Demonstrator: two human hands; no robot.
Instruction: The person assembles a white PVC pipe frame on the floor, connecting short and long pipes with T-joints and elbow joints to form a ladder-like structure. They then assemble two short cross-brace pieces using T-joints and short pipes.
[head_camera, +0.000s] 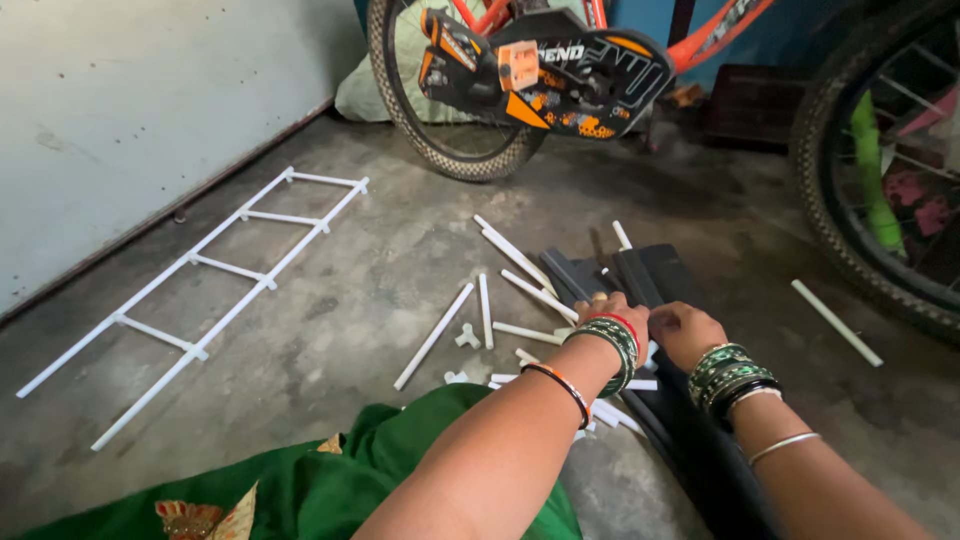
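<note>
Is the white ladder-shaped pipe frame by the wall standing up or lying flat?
Lying flat: the white pipe frame rests on the concrete floor with both rails and all rungs down, beside the wall.

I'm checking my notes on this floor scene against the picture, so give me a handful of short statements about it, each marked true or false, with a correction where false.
1. Both hands are down at the pile of loose white tubes and dark panels. True: the left hand and right hand sit side by side there.
2. The ladder-like white frame leans upright against the wall. False: it lies flat on the concrete floor, beside the wall.
3. A bicycle wheel stands beyond the tubes. True.
4. Both wrists are bare. False: each wears stacked green bangles.
5. The cloth at the bottom edge is red. False: it is green.
</note>
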